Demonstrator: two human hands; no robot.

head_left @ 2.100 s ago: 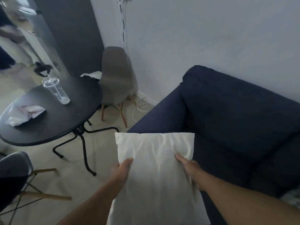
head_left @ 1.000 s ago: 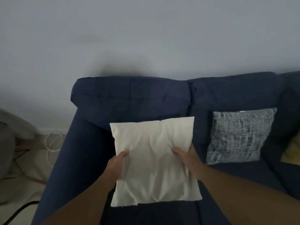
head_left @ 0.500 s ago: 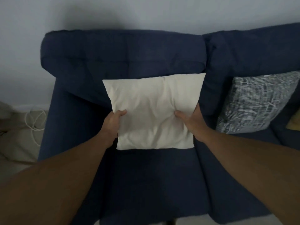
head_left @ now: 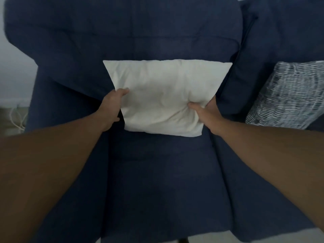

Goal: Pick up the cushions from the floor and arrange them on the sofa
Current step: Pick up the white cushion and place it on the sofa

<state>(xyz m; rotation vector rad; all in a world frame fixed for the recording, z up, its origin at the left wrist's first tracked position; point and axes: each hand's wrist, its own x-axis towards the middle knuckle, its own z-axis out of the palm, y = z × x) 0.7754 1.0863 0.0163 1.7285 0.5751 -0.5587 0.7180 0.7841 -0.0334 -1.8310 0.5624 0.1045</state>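
A plain white cushion leans against the backrest of the dark blue sofa, at the leftmost seat. Its lower edge rests on the seat. My left hand grips the cushion's left edge, thumb on the front. My right hand pinches its lower right part, creasing the fabric. Both arms reach forward over the seat.
A grey and white woven cushion stands against the backrest on the seat to the right. The sofa's left armrest borders the white cushion's seat. Beyond it, a white cable lies on the floor by the wall.
I have leaned closer and lowered the white cushion against the backrest of the left seat. Both hands keep the same grip. The view has tilted down.
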